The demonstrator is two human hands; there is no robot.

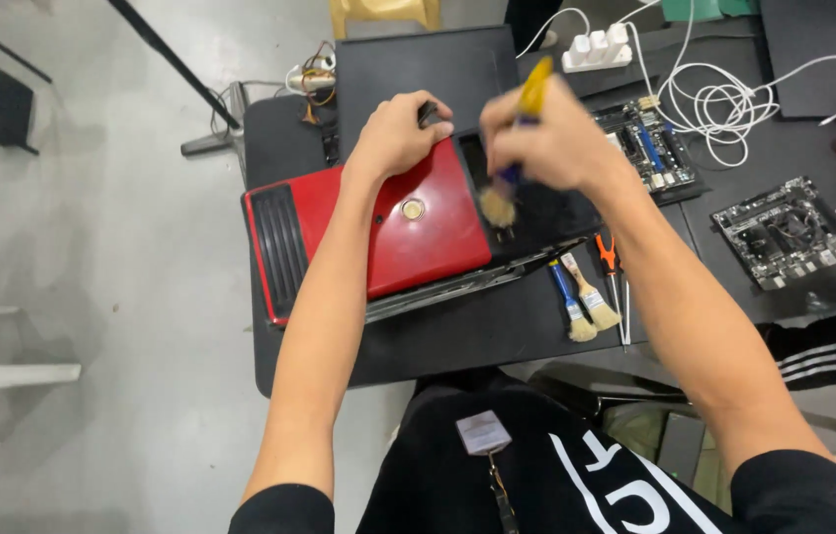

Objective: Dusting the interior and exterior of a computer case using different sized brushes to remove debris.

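A red and black laptop (398, 222) lies closed on the black table (457, 331), its red panel facing up. My left hand (396, 133) grips the laptop's far edge and holds it steady. My right hand (546, 133) holds a paintbrush (512, 168) with a yellow and blue handle. Its pale bristles touch the black strip beside the red panel. The brush and the right hand look blurred.
Two more brushes (581, 302) and an orange-handled tool (612, 269) lie at the table's front right. Two circuit boards (784, 232) (650, 143), a white power strip (596, 47) with coiled white cable, and a black panel (418, 79) sit farther back. Grey floor lies to the left.
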